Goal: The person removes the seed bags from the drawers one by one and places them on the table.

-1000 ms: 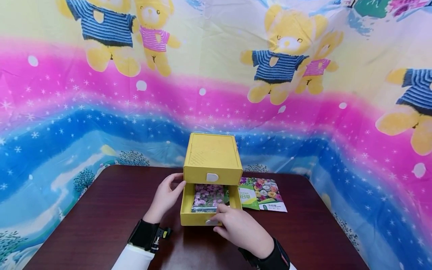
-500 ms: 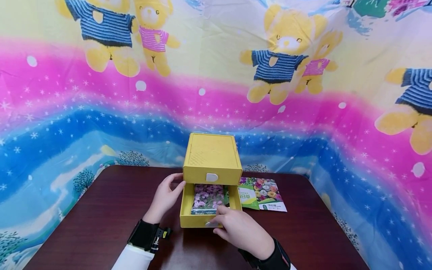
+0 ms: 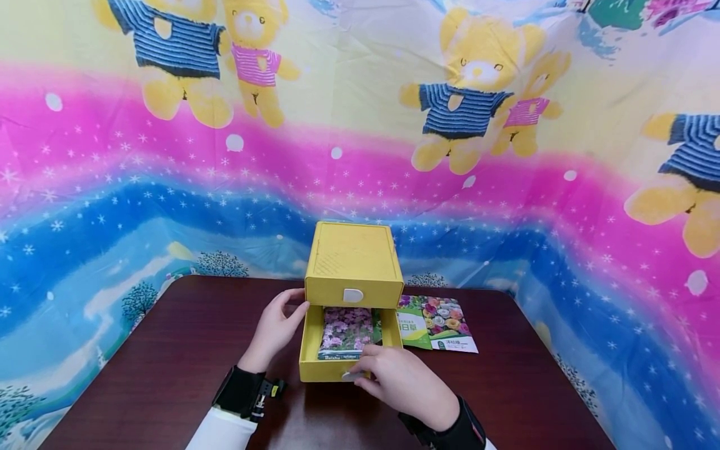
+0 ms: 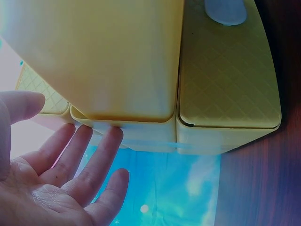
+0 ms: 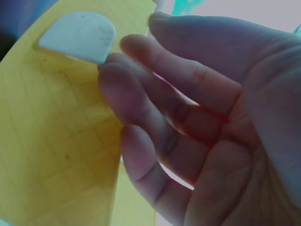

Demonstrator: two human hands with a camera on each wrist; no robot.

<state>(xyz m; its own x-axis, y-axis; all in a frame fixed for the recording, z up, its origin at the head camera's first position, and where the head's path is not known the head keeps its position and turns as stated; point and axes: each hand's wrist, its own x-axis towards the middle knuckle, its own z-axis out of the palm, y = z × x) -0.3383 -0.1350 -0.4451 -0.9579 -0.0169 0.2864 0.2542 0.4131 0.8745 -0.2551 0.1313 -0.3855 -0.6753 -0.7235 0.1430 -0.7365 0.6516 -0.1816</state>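
Dark reddish-brown table [image 3: 191,344]: yellow drawer unit [image 3: 355,253] on it; green packet [image 3: 415,331], flower-printed packet [image 3: 448,320] to unit's right.

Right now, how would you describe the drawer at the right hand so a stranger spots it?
On the dark wooden table stands a yellow cabinet. Directly under its shut top drawer is the yellow drawer, the right hand touching its white handle. Unlike that top one, it stands pulled out, showing a pink-flowered packet inside.

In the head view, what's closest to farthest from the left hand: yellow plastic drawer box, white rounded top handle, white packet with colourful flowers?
1. Drawer box: left side by the left hand.
2. Top handle: front middle.
3. Packet: right of drawer box.
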